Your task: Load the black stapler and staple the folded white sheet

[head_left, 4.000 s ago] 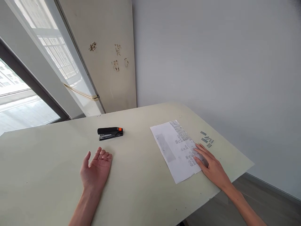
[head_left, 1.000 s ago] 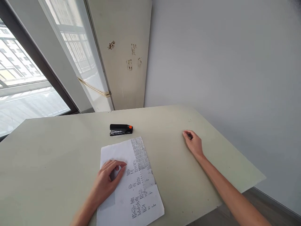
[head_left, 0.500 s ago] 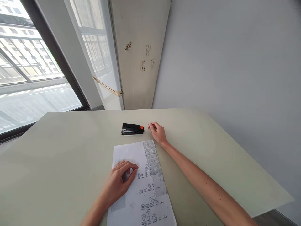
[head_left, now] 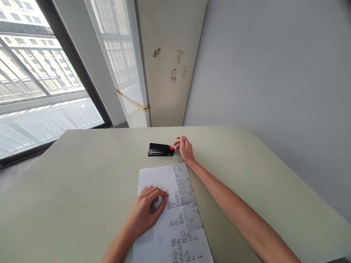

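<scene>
A sheet of paper (head_left: 157, 177) with printed text and rows of silvery staple-like strips along its upper right edge lies on the table. My left hand (head_left: 150, 206) rests on the paper, fingers loosely curved, with a gap between thumb and index finger and nothing held. Just past the paper's far edge lies a black stapler (head_left: 161, 150) with an orange-red end, on its side of the table unattended. My right hand (head_left: 185, 148) is by that orange-red end, fingers loosely apart. A small greyish piece (head_left: 178, 152) shows under its fingers, too small to name surely.
The pale table (head_left: 109, 175) spreads out on both sides of the paper. Beyond its far edge stands a white refrigerator-like cabinet (head_left: 170, 98) with brown marks. A grey wall (head_left: 260, 73) runs along the right, and a dark-framed window (head_left: 49, 80) is at the left.
My right hand has loosened its closed fingers and moved nearer the stapler's end, uncovering the small greyish piece. My left hand stays on the paper; the whole view has shifted slightly.
</scene>
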Demonstrator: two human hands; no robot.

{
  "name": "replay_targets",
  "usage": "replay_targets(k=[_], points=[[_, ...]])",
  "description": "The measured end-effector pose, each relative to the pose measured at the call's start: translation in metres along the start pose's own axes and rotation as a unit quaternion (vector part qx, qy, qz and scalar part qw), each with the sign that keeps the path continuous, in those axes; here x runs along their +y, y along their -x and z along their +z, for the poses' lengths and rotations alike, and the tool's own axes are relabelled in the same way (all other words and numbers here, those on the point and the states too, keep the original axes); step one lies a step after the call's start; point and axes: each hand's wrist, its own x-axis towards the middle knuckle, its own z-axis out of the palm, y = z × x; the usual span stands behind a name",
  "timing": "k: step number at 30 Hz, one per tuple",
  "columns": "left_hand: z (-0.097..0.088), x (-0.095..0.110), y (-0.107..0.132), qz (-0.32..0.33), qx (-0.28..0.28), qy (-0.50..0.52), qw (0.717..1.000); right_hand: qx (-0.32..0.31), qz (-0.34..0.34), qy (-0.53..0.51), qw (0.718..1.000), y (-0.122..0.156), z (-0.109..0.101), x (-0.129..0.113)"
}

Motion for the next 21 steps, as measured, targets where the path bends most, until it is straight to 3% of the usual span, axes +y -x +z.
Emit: replay_targets(k=[6, 12, 21], points=[[-0.001, -0.001, 0.0, 0.015, 0.001, -0.012, 1.0, 0.004, 0.019, -0.053, 0.998, 0.0, -0.001, 0.003], [-0.001, -0.004, 0.003, 0.006, -0.051, -0.08, 0.995, 0.031, 0.03, -0.13, 0.991, 0.002, -0.02, 0.005], [-0.002, -0.005, 0.007, -0.002, -0.05, -0.094, 0.994, 0.047, 0.054, -0.152, 0.986, 0.063, -0.056, 0.005]])
